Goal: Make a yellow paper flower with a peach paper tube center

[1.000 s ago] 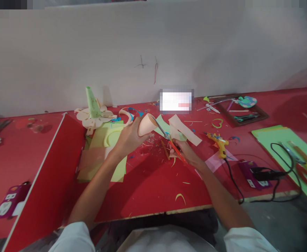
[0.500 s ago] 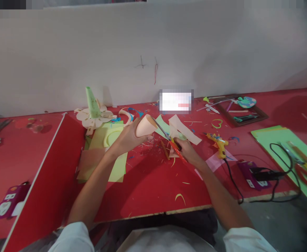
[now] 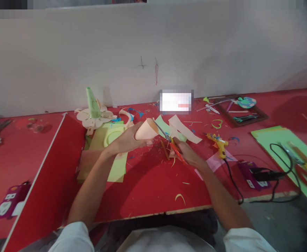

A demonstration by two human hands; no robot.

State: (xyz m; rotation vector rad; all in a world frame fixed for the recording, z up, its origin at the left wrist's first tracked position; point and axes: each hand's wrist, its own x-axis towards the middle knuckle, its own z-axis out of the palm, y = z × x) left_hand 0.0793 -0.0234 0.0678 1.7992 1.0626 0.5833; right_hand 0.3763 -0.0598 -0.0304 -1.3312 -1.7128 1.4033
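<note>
My left hand point(image 3: 126, 139) is closed round a rolled cone of peach paper point(image 3: 146, 130), its open mouth turned to the right. My right hand point(image 3: 185, 150) grips a pair of scissors point(image 3: 176, 148) with orange-red handles. The scissor blades point up and left, their tips at the rim of the paper cone; whether they bite into the paper I cannot tell. Under the blades lie a pale green paper piece point(image 3: 163, 123) and a peach paper strip point(image 3: 186, 130). Left of my left hand are yellow-green sheets point(image 3: 116, 171) and a brown sheet point(image 3: 88, 161).
A green cone on a petal-shaped paper base point(image 3: 92, 105) stands at the back left. On the right are a yellow glue gun point(image 3: 220, 145), a purple power box point(image 3: 253, 175) with cables, green sheets point(image 3: 276, 136) and a brown frame point(image 3: 262, 115). A red partition point(image 3: 51, 175) rises on the left.
The paper cone in my left hand has dropped slightly and turned, its mouth now facing more to the right. The scissors have stayed nearly where they were.
</note>
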